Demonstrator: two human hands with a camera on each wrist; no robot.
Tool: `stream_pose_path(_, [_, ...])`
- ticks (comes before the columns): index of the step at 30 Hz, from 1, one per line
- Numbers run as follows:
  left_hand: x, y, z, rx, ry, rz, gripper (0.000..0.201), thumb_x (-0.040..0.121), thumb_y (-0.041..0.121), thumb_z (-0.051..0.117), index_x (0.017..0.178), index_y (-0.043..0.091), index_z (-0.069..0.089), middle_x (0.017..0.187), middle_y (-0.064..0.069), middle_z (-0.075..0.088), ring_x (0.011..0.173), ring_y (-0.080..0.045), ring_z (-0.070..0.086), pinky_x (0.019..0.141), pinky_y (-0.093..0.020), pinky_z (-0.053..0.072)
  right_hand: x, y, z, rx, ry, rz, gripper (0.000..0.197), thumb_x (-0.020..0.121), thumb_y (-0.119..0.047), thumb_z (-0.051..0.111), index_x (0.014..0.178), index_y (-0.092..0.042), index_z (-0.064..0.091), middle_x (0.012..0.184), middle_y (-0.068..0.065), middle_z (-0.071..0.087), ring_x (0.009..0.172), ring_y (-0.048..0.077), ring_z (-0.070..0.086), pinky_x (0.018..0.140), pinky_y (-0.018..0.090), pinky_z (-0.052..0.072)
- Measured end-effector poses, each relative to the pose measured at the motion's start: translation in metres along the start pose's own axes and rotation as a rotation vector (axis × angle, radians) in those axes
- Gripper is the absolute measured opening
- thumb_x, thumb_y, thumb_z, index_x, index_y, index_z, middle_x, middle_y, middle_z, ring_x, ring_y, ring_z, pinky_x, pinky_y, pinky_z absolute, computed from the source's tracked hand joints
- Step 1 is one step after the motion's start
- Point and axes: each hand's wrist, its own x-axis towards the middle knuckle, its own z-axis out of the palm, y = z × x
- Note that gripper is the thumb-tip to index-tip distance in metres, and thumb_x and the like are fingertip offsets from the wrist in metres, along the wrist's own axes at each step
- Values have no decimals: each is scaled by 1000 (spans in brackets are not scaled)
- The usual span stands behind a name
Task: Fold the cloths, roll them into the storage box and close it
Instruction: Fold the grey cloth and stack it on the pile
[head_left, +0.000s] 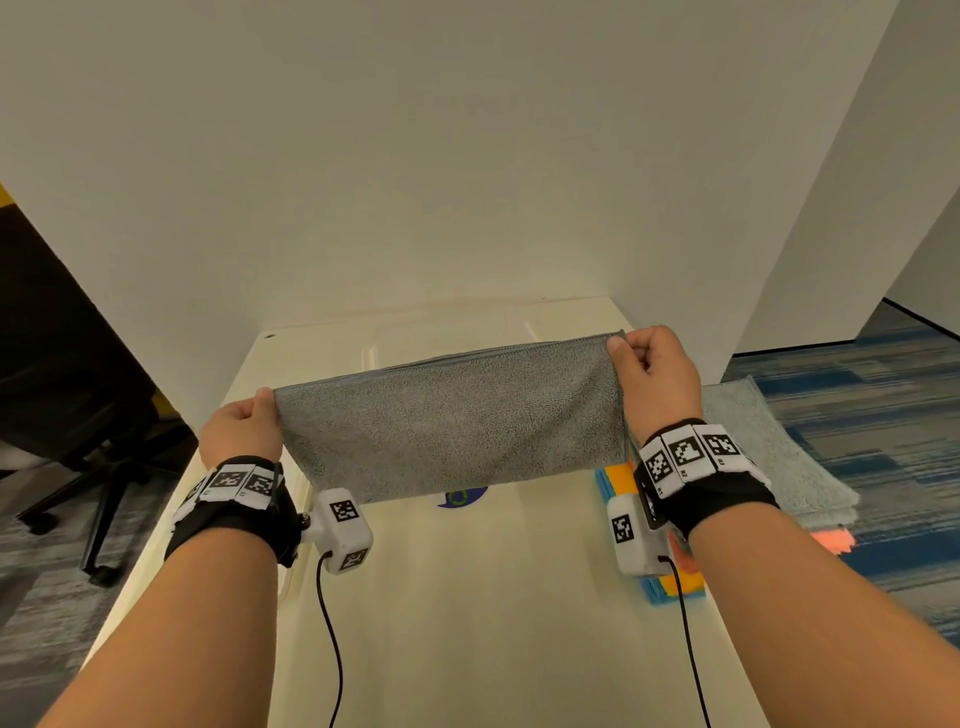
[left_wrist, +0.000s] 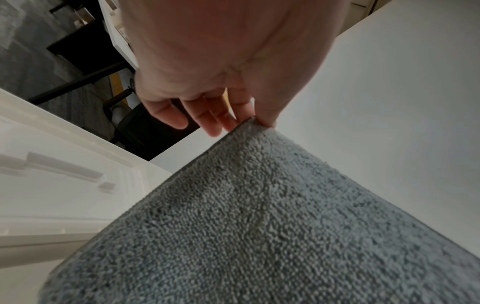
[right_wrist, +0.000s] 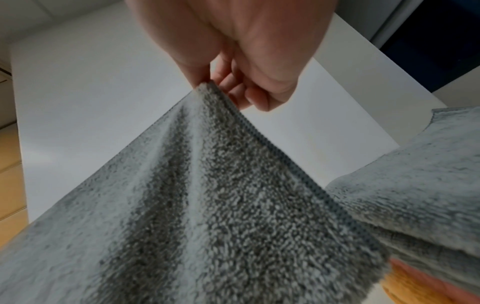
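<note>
A grey terry cloth (head_left: 452, 421) hangs stretched in the air between my two hands, folded into a wide band above the table. My left hand (head_left: 244, 431) pinches its top left corner, thumb against fingertips (left_wrist: 249, 121). My right hand (head_left: 649, 374) pinches the top right corner, held a little higher; the wrist view shows the grey cloth (right_wrist: 207, 185) hanging in soft ridges from that right hand (right_wrist: 215, 82). A white storage box (left_wrist: 64, 185) with a clip-like ridge lies beyond the grey cloth (left_wrist: 259, 226) in the left wrist view.
A stack of cloths lies on the table's right edge: a pale blue-grey one (head_left: 769, 457) on top, with orange (head_left: 621, 478), blue and pink (head_left: 834, 540) ones under it. A black office chair (head_left: 78, 405) stands at the left. White partition walls (head_left: 467, 182) close off the back.
</note>
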Motion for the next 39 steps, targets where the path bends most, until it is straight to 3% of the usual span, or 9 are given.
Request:
stream_pose_path(5, [0, 1, 2, -1, -76, -26, 43, 98, 38, 36, 82, 2, 53, 78, -16, 48, 76, -29, 48, 71, -36, 38, 1, 0, 1, 23, 6, 37, 11, 93, -27, 59, 96, -16, 55, 75, -8, 54, 69, 8, 50, 69, 24, 40])
stream_pose_path(8, [0, 1, 5, -37, -120, -35, 48, 95, 46, 37, 76, 5, 50, 78, -16, 51, 80, -33, 55, 85, -45, 51, 0, -2, 2, 11, -26, 99, 21, 94, -28, 58, 112, -18, 59, 75, -9, 55, 68, 5, 51, 68, 23, 39])
stream_pose_path(12, [-6, 10, 9, -64, -186, -74, 45, 93, 52, 40, 78, 11, 54, 86, -13, 56, 94, -38, 58, 90, -53, 50, 1, -6, 3, -104, -118, 133, 32, 95, -29, 56, 121, -13, 64, 99, -3, 64, 94, 13, 58, 86, 22, 39])
stream_pose_path(14, [-15, 23, 8, -62, -195, -52, 43, 95, 48, 41, 73, 13, 52, 86, -14, 56, 89, -35, 58, 89, -51, 50, 0, -9, 5, -133, -146, 152, 31, 95, -28, 56, 116, -10, 68, 112, 3, 67, 105, 19, 59, 88, 22, 38])
stream_pose_path(17, [-24, 38, 14, -83, -244, -33, 41, 94, 48, 46, 68, 16, 51, 84, -13, 59, 85, -32, 59, 88, -50, 51, -2, -16, 9, -153, -168, 181, 28, 95, -30, 55, 107, -9, 69, 108, 4, 68, 101, 20, 59, 83, 24, 39])
stream_pose_path(23, [-54, 63, 39, -286, -521, -34, 36, 90, 40, 60, 94, 5, 62, 101, -16, 66, 92, -30, 66, 71, -39, 58, -9, -33, 22, -160, -287, 163, 24, 96, -31, 53, 95, -13, 68, 91, -2, 62, 88, 16, 55, 79, 25, 38])
stream_pose_path(30, [-92, 88, 60, -399, -747, -29, 24, 87, 30, 68, 81, 9, 59, 84, -7, 68, 81, -22, 67, 68, -34, 58, -21, -43, 42, -18, -371, 153, 14, 90, -33, 62, 79, -24, 64, 82, -6, 65, 87, 20, 64, 86, 46, 54])
stream_pose_path(35, [-106, 99, 60, -447, -843, -31, 16, 89, 20, 66, 89, 5, 62, 88, -11, 71, 72, -17, 70, 60, -26, 56, -23, -46, 43, 11, -363, 117, 11, 88, -31, 65, 81, -24, 64, 81, -6, 66, 82, 16, 64, 81, 40, 55])
stream_pose_path(39, [-110, 102, 58, -464, -879, -26, 16, 90, 15, 64, 95, 0, 63, 89, -13, 72, 76, -18, 72, 63, -27, 57, -25, -46, 42, 3, -359, 76, 9, 89, -30, 65, 84, -23, 64, 78, -9, 64, 75, 9, 60, 69, 23, 48])
